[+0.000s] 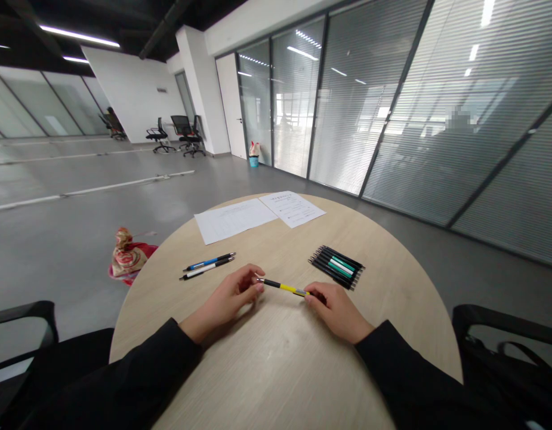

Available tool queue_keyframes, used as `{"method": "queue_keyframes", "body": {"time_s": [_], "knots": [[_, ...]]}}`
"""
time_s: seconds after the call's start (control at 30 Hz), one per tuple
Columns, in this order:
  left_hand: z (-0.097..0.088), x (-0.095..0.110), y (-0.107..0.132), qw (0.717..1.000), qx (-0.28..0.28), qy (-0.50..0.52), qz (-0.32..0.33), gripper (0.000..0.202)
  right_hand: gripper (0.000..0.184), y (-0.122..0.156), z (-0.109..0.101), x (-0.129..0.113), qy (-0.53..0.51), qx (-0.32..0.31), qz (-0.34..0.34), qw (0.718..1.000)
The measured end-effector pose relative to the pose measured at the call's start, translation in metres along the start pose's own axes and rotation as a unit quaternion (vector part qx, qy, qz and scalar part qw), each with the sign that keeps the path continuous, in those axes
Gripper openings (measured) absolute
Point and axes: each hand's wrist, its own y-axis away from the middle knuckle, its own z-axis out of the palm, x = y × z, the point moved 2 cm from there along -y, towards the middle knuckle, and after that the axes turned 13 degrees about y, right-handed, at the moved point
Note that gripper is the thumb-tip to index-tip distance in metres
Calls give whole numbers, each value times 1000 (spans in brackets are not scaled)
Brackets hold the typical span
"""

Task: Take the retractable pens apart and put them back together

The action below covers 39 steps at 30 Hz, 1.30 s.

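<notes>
The left hand (228, 301) and right hand (336, 312) pinch a yellow-and-black pen (282, 287) end to end between their fingers (254, 279) over the round wood-grain desk (276, 370); two loose pens (208, 266), a bundle of black pens (336, 267) and two paper sheets (258, 215) lie beyond; glass partitions (369, 101) edge the grey floor (79, 251).

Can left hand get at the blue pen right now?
Probably yes: the left hand sits near the blue pen, with only the white pen lying in between, though it's holding the yellow pen.

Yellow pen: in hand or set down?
In hand: the yellow-and-black pen spans from the left hand, at its metal tip, to the right hand.
</notes>
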Motion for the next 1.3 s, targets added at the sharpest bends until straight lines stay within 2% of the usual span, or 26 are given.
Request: {"method": "queue_keyframes", "body": {"time_s": [0.1, 0.3, 0.47, 0.6, 0.73, 0.8, 1.0, 1.3], "knots": [[0, 1, 0, 1000, -2, 3, 8, 28, 14, 0, 0, 1, 0, 5, -1, 1000], [3, 6, 0, 1000, -2, -13, -15, 23, 14, 0, 1, 2, -2, 3, -2, 1000], [2, 9, 0, 997, 4, -73, -33, 36, 14, 0, 0, 1, -6, 3, -2, 1000], [1, 7, 0, 995, -14, -85, -41, 43, 14, 0, 0, 1, -8, 7, -3, 1000], [0, 2, 1, 1000, 1, -11, -21, 30, 15, -1, 0, 2, -13, 8, 3, 1000], [0, 0, 1, 1000, 3, 14, -8, 31, 14, -1, 0, 2, -14, 8, 5, 1000], [0, 3, 0, 1000, -3, -20, 1, 22, 15, 0, 0, 2, -11, 10, 5, 1000], [4, 13, 1, 999, 11, -44, -18, 23, 16, -1, 0, 3, -10, 13, -4, 1000]]}}
